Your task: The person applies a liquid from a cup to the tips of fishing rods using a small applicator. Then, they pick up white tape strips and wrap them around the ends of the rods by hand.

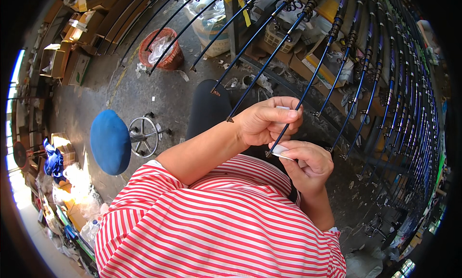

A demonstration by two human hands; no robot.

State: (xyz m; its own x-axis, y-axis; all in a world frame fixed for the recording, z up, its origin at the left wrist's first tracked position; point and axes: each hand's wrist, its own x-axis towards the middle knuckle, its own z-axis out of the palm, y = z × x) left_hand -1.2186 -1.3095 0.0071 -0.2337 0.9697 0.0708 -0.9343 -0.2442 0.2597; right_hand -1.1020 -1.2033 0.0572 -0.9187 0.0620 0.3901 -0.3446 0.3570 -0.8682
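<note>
My left hand is closed, its thumb and fingertips pinching at the thin blue shaft of a fishing rod. A bit of white shows between those fingers, too small to name. Just below, my right hand grips a small white slip of paper between thumb and fingers, right beside the rod's lower tip. That rod hangs slantwise in a row of similar blue and black fishing rods, with dark tip guides at their lower ends.
More rods hang densely on the right. A red basket holding plastic and a white sack stand on the littered floor. Left are a blue stool seat, a wheeled base and cardboard boxes. A black seat is near my left arm.
</note>
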